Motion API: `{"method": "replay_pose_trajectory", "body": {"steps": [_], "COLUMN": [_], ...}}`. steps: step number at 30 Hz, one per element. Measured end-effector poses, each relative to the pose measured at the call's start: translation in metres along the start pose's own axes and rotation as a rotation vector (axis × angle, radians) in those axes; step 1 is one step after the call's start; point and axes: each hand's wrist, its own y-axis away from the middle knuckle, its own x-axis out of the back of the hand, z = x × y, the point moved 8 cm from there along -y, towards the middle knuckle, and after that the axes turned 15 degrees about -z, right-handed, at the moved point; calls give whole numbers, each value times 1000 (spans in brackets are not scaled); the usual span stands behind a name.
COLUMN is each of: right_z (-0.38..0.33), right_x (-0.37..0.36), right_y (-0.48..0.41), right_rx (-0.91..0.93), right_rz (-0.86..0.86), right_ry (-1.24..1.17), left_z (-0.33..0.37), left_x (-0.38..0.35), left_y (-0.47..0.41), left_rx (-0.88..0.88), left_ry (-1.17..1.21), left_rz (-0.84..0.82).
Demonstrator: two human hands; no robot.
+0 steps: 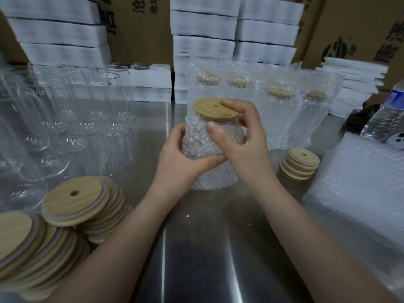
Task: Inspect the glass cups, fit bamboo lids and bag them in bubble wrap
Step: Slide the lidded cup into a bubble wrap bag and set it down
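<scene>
Centre: a clear cylindrical glass cup (227,132) is held tilted above a brushed stainless-steel table (207,248), its lower part inside a crinkled transparent bubble-wrap bag (207,171) whose bottom end reaches the tabletop.
Lid: a round, pale, wood-grained bamboo lid (213,111) with a small hole at its middle sits on the cup's mouth, above the bag's opening.
Left hand: the left hand (181,158) grips the bag around the cup from the left, thumb lying across the front, fingers wrapped behind.
Right hand: the right hand (244,136) clasps the cup's top, thumb pressed on the bare glass just below the lid, fingers curled over the lid's far rim.
Forearms: both are bare and reach in from the lower edge.
Left side: rows of empty clear glass cups (65,119) stand behind leaning stacks of bamboo lids with grey sealing rings (76,200).
Right side: a short stack of matching lids (300,164) stands near a flat pile of bubble-wrap bags (360,182) and a plastic water bottle (384,114).
Behind: a row of bagged, lidded cups (279,110) stands upright before bundles of white foam sheets (61,31) and brown cardboard cartons (140,29).
</scene>
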Motion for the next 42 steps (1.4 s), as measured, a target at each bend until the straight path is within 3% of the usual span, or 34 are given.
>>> {"method": "replay_pose_trajectory", "body": {"steps": [12, 21, 27, 36, 38, 42], "right_z": [6, 23, 17, 30, 25, 1], "right_x": [5, 28, 45, 54, 57, 42], "right_y": [-6, -6, -5, -4, -6, -8], "right_rx": [-8, -44, -2, -71, -51, 58], "right_rz": [-117, 12, 190, 311, 266, 34], "right_ry": [-50, -120, -171, -684, -646, -243], "left_z": [-8, -15, -18, -25, -25, -23], "left_x": [-1, -5, -9, -13, -11, -10], "left_y": [-4, -7, -7, -6, -6, -4], "left_rx": [9, 42, 118, 165, 154, 146], "left_ry": [135, 129, 105, 8, 16, 50], "left_rz": [-45, -142, -269, -424, -393, -318]}}
